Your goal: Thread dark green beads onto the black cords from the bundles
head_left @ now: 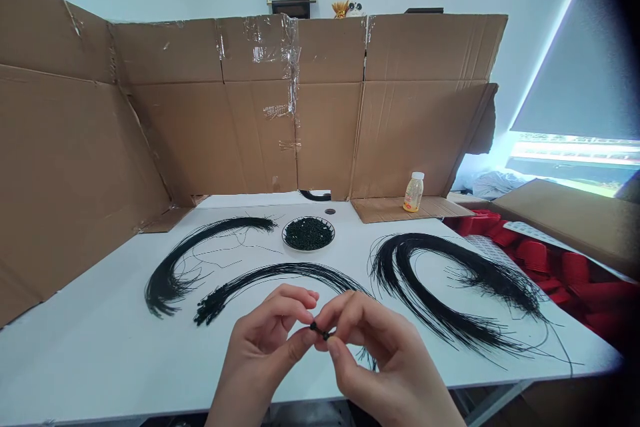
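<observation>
Small black fitting (320, 330) is pinched between the thumbs and forefingers of both hands, held above the bench (85, 353). Its exact shape is too small to tell. The work in hand looks like fine fitting on thin black wires, calling for a steady pinch. The left hand (265, 340) and right hand (373, 353) curl together, fingertips nearly meeting. Beyond them lie three curved bundles of black wires (450, 287) and a plate (284, 235) of small black pieces (309, 233).

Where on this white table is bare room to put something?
Free patches: between the cardboard wall and the left wire bundle; between the plate of black beads and the right wire bundle. Crowded: the middle wire bundle, by the left hand and right hand pinching a black piece.
</observation>
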The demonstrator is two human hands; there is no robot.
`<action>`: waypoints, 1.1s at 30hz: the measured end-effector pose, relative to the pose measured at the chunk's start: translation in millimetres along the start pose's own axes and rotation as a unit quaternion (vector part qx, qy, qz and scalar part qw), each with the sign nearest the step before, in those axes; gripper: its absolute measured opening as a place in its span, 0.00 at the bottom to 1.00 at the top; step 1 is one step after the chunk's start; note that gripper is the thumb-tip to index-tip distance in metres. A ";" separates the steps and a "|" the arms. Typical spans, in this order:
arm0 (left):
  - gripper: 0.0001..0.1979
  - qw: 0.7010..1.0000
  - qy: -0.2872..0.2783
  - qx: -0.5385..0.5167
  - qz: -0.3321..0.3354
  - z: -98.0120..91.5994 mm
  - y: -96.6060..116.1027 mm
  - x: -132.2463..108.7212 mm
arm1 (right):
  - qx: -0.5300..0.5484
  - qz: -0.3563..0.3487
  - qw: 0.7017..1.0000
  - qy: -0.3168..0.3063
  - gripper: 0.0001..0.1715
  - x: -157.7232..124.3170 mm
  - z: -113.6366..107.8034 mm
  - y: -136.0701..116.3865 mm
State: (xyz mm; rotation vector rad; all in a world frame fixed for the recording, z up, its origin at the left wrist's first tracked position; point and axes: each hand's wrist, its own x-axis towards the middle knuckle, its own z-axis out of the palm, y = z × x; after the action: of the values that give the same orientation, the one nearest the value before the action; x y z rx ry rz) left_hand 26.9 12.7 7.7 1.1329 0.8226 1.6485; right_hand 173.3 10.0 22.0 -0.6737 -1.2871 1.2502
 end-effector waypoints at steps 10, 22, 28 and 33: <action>0.06 1.000 -0.021 -0.005 -0.013 -8.6 -1.4 -1.6 | 0.034 0.013 0.999 -0.020 0.13 1.9 0.4 6.7; 0.04 0.997 -0.072 -0.016 -0.024 -11.3 -4.8 2.0 | 0.010 0.020 0.999 -0.035 0.11 1.5 -5.5 6.2; 0.06 0.998 -0.059 -0.004 -0.032 -9.7 -1.0 -1.4 | 0.000 0.038 0.996 -0.075 0.11 1.4 -12.0 10.1; 0.05 0.997 -0.069 -0.005 -0.028 -13.0 -4.6 0.4 | -0.011 0.038 0.996 -0.078 0.12 2.7 -11.8 11.3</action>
State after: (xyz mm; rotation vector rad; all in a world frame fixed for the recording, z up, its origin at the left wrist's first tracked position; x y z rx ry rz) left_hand 16.1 14.4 -0.8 1.1919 0.7498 1.5078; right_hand 180.6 18.5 9.8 -0.6574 -1.4163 1.3746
